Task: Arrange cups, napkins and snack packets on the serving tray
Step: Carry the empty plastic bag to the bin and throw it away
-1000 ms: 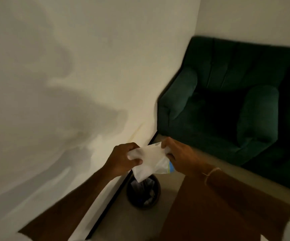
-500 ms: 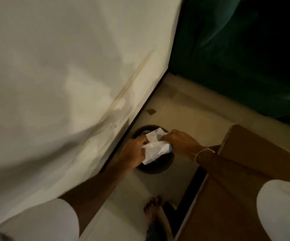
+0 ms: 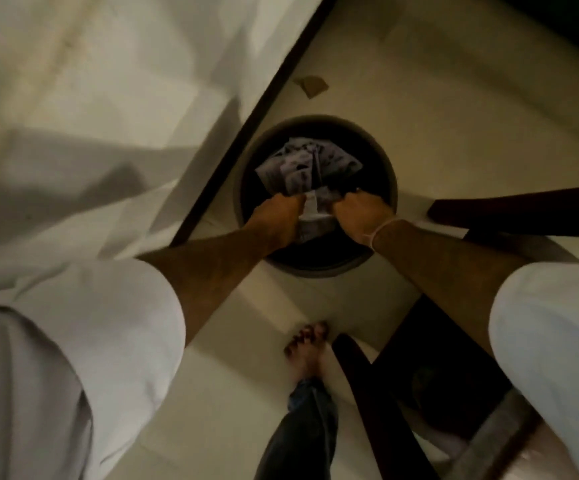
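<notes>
I look straight down into a round dark waste bin (image 3: 390, 188) on the pale floor by the wall. Both hands reach into it. My left hand (image 3: 276, 218) and my right hand (image 3: 361, 213) each grip one side of a white wrapper (image 3: 312, 216), which hangs between them inside the bin's mouth. Crumpled grey-white packets (image 3: 302, 166) lie deeper in the bin. No tray, cups or napkins are in view.
A white wall with a dark skirting strip (image 3: 246, 133) runs along the left. A dark wooden table edge (image 3: 523, 209) and a table leg (image 3: 361, 393) stand on the right. My bare foot (image 3: 307, 351) rests below the bin. A brown scrap (image 3: 312, 85) lies on the floor.
My hands went down from chest height into the bin, still holding the white wrapper. My view tipped from the green sofa to straight down at the floor.
</notes>
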The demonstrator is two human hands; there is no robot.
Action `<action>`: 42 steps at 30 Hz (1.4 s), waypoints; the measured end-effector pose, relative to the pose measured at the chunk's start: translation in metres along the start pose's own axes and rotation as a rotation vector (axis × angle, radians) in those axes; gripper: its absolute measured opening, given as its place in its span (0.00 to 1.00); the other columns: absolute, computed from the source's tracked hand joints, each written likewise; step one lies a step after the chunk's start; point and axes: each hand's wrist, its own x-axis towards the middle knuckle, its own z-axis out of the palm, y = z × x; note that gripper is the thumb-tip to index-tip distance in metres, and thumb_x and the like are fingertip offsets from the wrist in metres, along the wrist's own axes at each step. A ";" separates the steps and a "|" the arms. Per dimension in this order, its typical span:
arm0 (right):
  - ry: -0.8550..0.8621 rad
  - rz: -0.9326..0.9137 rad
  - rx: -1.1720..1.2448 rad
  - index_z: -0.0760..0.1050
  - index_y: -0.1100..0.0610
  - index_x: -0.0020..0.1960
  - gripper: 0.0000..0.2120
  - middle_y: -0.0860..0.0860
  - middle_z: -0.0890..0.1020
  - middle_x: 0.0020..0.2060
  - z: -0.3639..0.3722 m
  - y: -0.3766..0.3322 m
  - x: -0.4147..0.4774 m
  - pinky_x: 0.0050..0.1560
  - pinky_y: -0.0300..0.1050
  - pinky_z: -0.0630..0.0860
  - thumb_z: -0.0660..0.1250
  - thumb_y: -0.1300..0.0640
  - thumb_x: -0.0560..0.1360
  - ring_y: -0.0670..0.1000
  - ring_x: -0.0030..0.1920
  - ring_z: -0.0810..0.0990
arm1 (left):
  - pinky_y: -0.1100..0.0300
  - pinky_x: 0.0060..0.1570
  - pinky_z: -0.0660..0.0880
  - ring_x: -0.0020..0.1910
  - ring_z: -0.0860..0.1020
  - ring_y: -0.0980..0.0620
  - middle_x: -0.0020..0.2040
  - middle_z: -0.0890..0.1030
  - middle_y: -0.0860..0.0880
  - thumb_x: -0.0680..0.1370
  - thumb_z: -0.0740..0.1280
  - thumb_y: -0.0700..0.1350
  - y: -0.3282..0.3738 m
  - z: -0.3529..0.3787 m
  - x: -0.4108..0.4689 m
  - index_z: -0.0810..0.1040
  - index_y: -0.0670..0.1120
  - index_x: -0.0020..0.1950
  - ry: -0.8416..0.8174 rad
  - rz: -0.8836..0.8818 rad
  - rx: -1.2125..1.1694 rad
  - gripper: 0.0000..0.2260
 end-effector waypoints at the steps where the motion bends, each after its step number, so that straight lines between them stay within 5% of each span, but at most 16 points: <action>1: -0.005 0.013 -0.012 0.75 0.62 0.64 0.15 0.63 0.78 0.61 0.007 0.001 0.006 0.58 0.60 0.75 0.54 0.61 0.83 0.65 0.61 0.78 | 0.42 0.54 0.75 0.57 0.78 0.33 0.59 0.79 0.37 0.78 0.66 0.47 -0.002 0.008 0.008 0.72 0.45 0.65 -0.003 0.005 0.003 0.17; 9: -0.072 0.044 0.009 0.72 0.62 0.68 0.17 0.63 0.76 0.65 0.021 -0.003 0.032 0.64 0.61 0.73 0.58 0.58 0.81 0.64 0.65 0.76 | 0.43 0.60 0.75 0.60 0.78 0.34 0.62 0.78 0.35 0.78 0.65 0.43 -0.012 0.029 0.040 0.71 0.41 0.69 -0.024 -0.027 0.007 0.19; 13: -0.032 0.095 0.166 0.63 0.62 0.75 0.34 0.64 0.71 0.68 0.000 -0.004 0.015 0.68 0.60 0.70 0.69 0.52 0.74 0.66 0.67 0.72 | 0.43 0.55 0.78 0.58 0.79 0.35 0.60 0.80 0.38 0.75 0.69 0.47 -0.002 0.014 0.021 0.68 0.43 0.71 0.028 -0.028 0.012 0.26; 16: 0.031 0.096 0.293 0.61 0.61 0.75 0.36 0.64 0.69 0.69 -0.028 -0.002 -0.007 0.66 0.59 0.73 0.69 0.49 0.73 0.66 0.66 0.72 | 0.43 0.54 0.78 0.59 0.78 0.34 0.62 0.78 0.38 0.74 0.69 0.49 0.011 -0.012 0.004 0.62 0.42 0.74 0.066 -0.007 -0.019 0.32; 21: 0.150 0.124 0.435 0.57 0.60 0.78 0.36 0.60 0.65 0.74 -0.099 0.008 -0.060 0.69 0.56 0.70 0.67 0.50 0.75 0.64 0.71 0.68 | 0.43 0.66 0.71 0.70 0.69 0.38 0.72 0.71 0.40 0.74 0.68 0.51 0.048 -0.088 -0.030 0.61 0.43 0.76 0.161 -0.006 0.036 0.34; 25: 0.293 0.147 0.485 0.59 0.60 0.77 0.33 0.59 0.66 0.74 -0.164 0.022 -0.112 0.66 0.57 0.72 0.66 0.53 0.76 0.63 0.68 0.70 | 0.44 0.56 0.76 0.62 0.74 0.37 0.63 0.77 0.40 0.71 0.70 0.47 0.092 -0.164 -0.068 0.68 0.43 0.68 0.292 0.033 0.050 0.27; 34: 0.574 0.239 0.510 0.60 0.57 0.77 0.31 0.57 0.67 0.74 -0.325 0.074 -0.263 0.68 0.55 0.71 0.66 0.54 0.77 0.59 0.70 0.71 | 0.53 0.47 0.74 0.60 0.73 0.43 0.61 0.77 0.43 0.71 0.71 0.45 0.215 -0.338 -0.160 0.66 0.45 0.70 0.509 0.104 0.093 0.29; 42: 0.847 0.296 0.454 0.62 0.56 0.75 0.30 0.55 0.67 0.73 -0.451 0.138 -0.420 0.69 0.57 0.71 0.67 0.52 0.77 0.59 0.70 0.71 | 0.50 0.48 0.73 0.59 0.75 0.41 0.60 0.78 0.42 0.73 0.72 0.47 0.340 -0.470 -0.248 0.68 0.45 0.67 0.771 0.246 0.188 0.25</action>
